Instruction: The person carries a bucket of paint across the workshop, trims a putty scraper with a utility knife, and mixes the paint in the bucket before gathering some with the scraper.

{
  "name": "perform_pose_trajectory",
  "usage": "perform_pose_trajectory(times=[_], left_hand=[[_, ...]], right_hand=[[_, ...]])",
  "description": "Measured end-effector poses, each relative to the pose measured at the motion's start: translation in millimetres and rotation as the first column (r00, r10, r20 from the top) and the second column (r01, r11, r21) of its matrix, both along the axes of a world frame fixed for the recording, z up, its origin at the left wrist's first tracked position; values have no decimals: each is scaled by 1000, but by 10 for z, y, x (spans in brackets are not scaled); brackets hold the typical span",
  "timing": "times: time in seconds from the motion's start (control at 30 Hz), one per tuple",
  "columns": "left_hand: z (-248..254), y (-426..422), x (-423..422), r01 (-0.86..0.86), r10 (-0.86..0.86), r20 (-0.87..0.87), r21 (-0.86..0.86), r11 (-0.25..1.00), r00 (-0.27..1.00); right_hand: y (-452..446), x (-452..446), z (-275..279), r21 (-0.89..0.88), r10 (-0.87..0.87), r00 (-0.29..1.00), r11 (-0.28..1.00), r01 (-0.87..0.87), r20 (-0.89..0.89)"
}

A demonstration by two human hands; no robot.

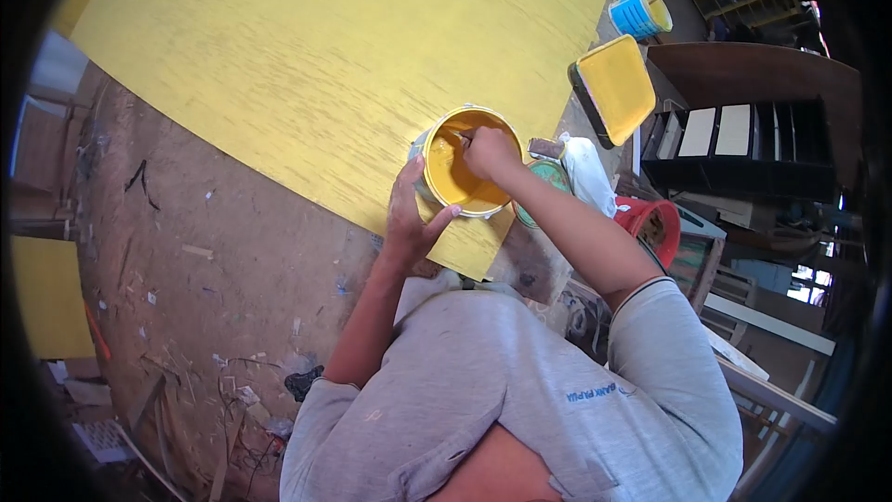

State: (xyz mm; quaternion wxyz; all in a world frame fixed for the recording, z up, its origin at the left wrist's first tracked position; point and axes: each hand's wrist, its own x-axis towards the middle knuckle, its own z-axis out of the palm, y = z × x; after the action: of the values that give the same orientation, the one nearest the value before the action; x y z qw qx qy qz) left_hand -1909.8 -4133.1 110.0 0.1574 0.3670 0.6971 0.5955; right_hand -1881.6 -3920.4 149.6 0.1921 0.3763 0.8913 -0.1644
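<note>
A round paint bucket [417,151] stands tilted on the yellow-painted board [372,56], near its close edge, with its mouth facing me. Yellow paint coats its inside. My left hand [409,221] steadies the bucket from the lower left, fingers along the outer wall and thumb by the rim. Inside the mouth is my right hand [490,154], closed and reaching over the rim from the right. A thin end of something shows by its fingertips; the rest is hidden by the hand.
Right of the board are a paint tray [615,88] with yellow paint, a blue can [639,14] with a stick, a green lid [548,188], a white bag [587,172] and a red bucket [650,226]. Scraps litter the dirt floor [214,223] at left.
</note>
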Motion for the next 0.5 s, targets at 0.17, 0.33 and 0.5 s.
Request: perform_pose_trajectory(times=[0.17, 0.33, 0.5], left_hand=[[-4, 22, 9, -4, 4, 14, 1, 1000, 1000], [-23, -1, -13, 35, -35, -1, -35, 999, 999], [6, -14, 18, 35, -35, -3, -47, 998, 999]], right_hand=[[-12, -2, 40, 163, 242, 965, 953, -256, 106], [-48, -126, -305, 230, 346, 938, 911, -342, 21], [-47, -186, -160, 163, 435, 897, 882, -443, 84]])
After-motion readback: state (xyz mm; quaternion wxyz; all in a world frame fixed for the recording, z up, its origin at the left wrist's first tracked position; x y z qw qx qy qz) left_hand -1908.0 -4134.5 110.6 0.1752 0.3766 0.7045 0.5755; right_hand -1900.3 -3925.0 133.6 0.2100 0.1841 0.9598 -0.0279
